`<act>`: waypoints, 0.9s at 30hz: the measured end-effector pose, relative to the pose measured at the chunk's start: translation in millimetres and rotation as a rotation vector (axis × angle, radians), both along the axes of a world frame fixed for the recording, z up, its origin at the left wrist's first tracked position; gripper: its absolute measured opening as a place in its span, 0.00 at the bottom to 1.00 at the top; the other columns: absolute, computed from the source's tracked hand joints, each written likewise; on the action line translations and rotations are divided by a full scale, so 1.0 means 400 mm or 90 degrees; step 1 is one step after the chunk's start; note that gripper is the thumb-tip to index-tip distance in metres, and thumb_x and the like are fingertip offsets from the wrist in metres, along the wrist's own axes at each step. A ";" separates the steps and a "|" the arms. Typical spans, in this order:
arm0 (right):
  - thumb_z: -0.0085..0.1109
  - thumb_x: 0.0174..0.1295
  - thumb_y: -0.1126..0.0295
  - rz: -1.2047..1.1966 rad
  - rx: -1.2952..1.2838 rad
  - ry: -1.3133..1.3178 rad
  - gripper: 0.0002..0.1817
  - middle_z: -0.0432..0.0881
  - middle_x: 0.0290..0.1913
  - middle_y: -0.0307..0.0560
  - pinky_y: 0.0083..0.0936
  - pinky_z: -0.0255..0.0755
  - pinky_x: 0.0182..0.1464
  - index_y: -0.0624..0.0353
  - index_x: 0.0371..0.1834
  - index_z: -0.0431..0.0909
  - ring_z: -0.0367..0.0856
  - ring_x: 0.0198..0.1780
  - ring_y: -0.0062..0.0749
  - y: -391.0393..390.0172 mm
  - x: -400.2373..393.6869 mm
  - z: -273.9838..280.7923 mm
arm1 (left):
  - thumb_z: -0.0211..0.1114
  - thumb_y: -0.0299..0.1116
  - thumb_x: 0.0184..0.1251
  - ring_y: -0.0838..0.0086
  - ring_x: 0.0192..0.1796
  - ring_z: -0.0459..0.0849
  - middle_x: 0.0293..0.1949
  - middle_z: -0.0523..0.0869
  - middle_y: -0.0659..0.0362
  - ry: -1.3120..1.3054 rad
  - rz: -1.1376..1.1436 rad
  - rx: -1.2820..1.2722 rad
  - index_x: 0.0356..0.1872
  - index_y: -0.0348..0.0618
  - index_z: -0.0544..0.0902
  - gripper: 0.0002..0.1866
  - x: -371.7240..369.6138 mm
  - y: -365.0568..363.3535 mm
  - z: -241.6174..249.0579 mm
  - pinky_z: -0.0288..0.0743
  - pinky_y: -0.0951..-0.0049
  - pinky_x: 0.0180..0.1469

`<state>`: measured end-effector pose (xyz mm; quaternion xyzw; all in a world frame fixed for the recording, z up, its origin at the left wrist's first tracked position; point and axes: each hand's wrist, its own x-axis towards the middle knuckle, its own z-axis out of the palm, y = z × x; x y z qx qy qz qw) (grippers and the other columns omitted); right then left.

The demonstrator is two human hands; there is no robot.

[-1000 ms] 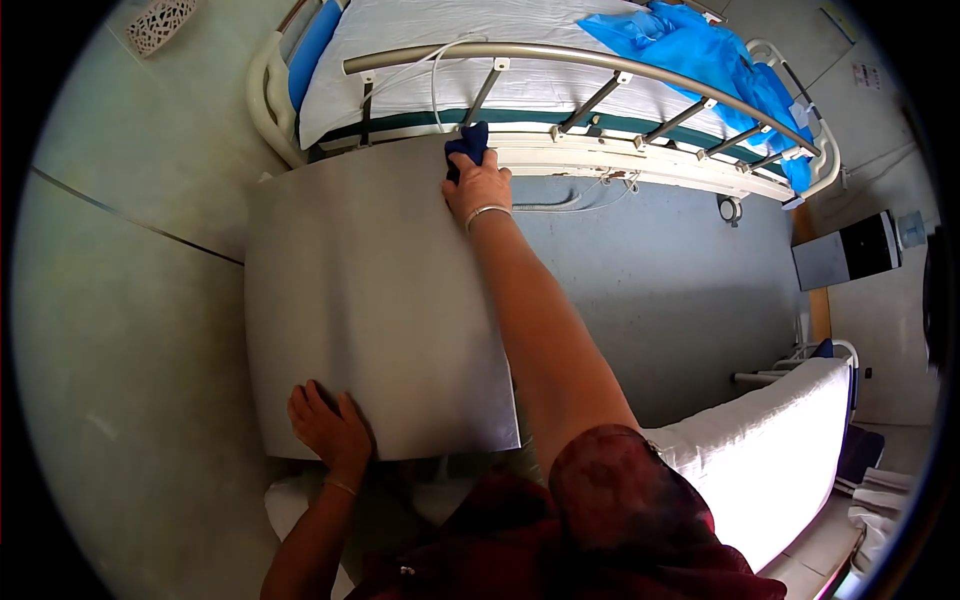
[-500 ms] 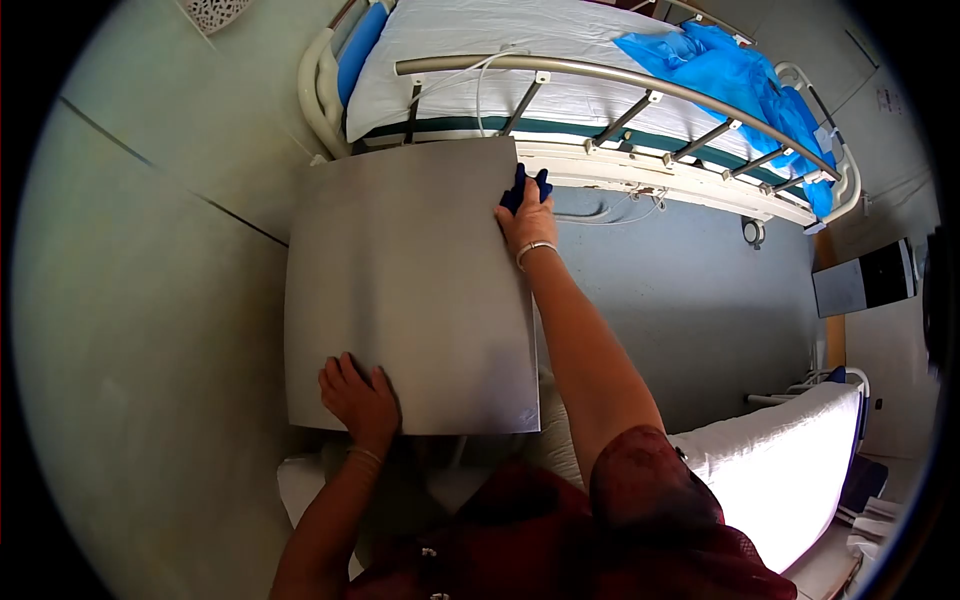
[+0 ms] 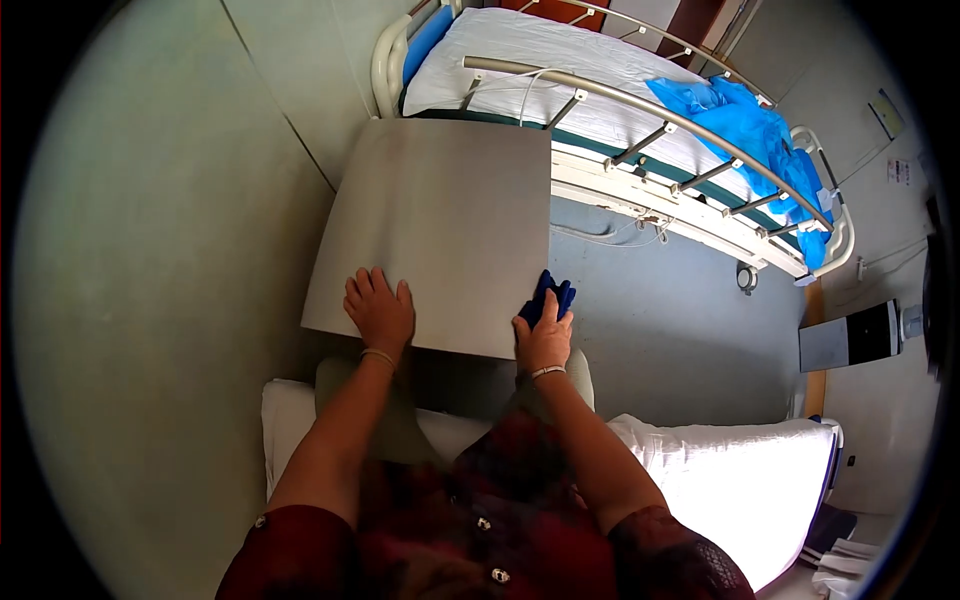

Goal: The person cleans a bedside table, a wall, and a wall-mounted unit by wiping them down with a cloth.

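A bedside cabinet with a plain grey top (image 3: 450,220) stands in front of me. My left hand (image 3: 381,308) lies flat near the front edge of that top, fingers spread, holding nothing. At its front right corner, my right hand (image 3: 545,335) grips a dark blue cloth (image 3: 550,297), pressed against the right edge. Part of the cloth is hidden under my fingers and palm.
Beyond the cabinet is a hospital bed with a metal side rail (image 3: 640,110) and a crumpled blue sheet (image 3: 765,130). A second white bed (image 3: 720,470) is behind me to the right. A wall (image 3: 180,250) rises on the left. A grey-and-black box-shaped unit (image 3: 850,337) stands at right.
My right hand has come with the blue cloth from the far right edge down to the front right corner. My left hand stays flat near the front edge. The view has shifted.
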<state>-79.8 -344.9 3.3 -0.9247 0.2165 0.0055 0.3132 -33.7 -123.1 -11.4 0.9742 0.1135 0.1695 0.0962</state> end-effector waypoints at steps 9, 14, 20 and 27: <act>0.63 0.49 0.58 -0.059 -0.072 -0.137 0.34 0.62 0.56 0.63 0.46 0.68 0.52 0.42 0.62 0.62 0.66 0.55 0.58 0.051 -0.042 -0.034 | 0.57 0.40 0.61 0.48 0.62 0.59 0.57 0.64 0.47 -0.002 -0.001 -0.038 0.54 0.38 0.67 0.24 -0.002 0.008 0.012 0.51 0.49 0.62; 0.63 0.50 0.59 -0.082 -0.120 -0.223 0.30 0.66 0.51 0.61 0.45 0.68 0.50 0.42 0.59 0.65 0.69 0.51 0.58 0.037 -0.031 -0.088 | 0.57 0.35 0.62 0.48 0.64 0.57 0.59 0.63 0.50 0.012 -0.031 -0.084 0.56 0.44 0.67 0.21 -0.008 0.018 0.011 0.50 0.44 0.62; 0.60 0.53 0.61 -0.078 -0.213 -0.204 0.28 0.67 0.48 0.63 0.45 0.68 0.49 0.44 0.59 0.66 0.69 0.49 0.59 0.049 -0.032 -0.084 | 0.58 0.33 0.60 0.49 0.64 0.58 0.58 0.66 0.54 -0.017 -0.053 -0.106 0.52 0.45 0.71 0.18 -0.011 0.027 0.006 0.52 0.42 0.62; 0.60 0.53 0.62 -0.060 -0.169 -0.219 0.27 0.66 0.49 0.60 0.44 0.68 0.49 0.44 0.59 0.65 0.69 0.48 0.57 0.048 -0.036 -0.071 | 0.58 0.29 0.59 0.51 0.61 0.62 0.56 0.68 0.55 -0.069 -0.091 -0.064 0.52 0.45 0.72 0.18 -0.008 0.021 -0.013 0.52 0.45 0.62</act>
